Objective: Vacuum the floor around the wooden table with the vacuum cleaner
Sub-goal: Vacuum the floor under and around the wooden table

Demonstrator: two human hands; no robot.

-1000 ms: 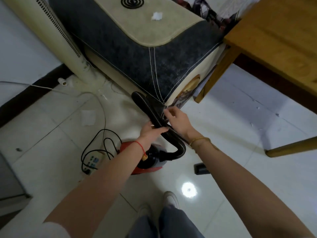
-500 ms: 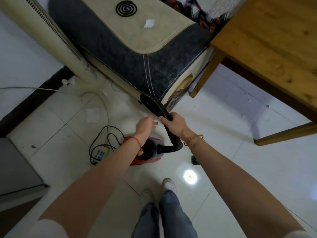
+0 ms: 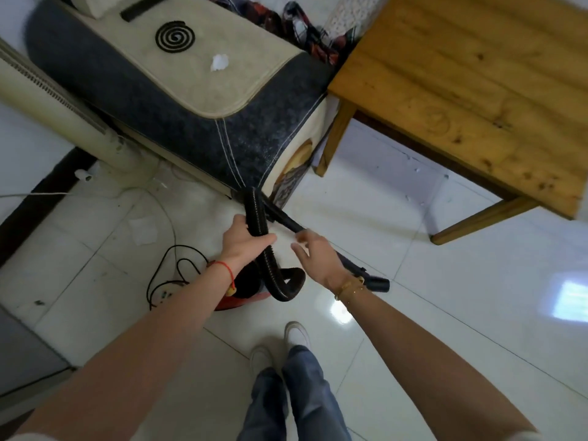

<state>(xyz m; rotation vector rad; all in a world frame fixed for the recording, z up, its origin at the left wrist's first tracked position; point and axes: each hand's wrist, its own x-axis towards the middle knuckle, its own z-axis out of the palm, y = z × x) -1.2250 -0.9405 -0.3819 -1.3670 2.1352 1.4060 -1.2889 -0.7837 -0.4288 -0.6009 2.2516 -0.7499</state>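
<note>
1. Far to the left of the left fingers a cream fan column (image 3: 47, 100) leans across the corner, and a white cable (image 3: 35, 195) runs over the white tiled floor (image 3: 445, 313) below it.
2. Left of and below those fingers a black cord (image 3: 173, 265) loops on the tiles beside a power strip (image 3: 164, 294).
3. The red vacuum cleaner (image 3: 241, 302) sits on the floor directly under the left wrist, which wears a red string.
4. The left hand (image 3: 240, 246) grips the black ribbed hose (image 3: 257, 218); its fingers are curled round the hose from behind and the thumb lies across the front.
5. From that grip the hose rises to a bend near the sofa corner, and below the grip it curls in a loop back to the vacuum body.
6. Above the fingers of both hands stands a grey and beige sofa (image 3: 178, 100), with a black spiral coil (image 3: 175, 37) and a crumpled white tissue (image 3: 219, 62) on its top.
7. The right hand (image 3: 318, 259) hovers over the rigid black wand (image 3: 288, 222); its fingers are loosely spread, and I cannot tell whether they touch the wand.
8. The wand's far end (image 3: 377, 284) shows past the right wrist, beside a gold bracelet.
9. Up and to the right of the right fingers, well apart, stands the wooden table (image 3: 471, 90), two legs on the tiles.
</note>
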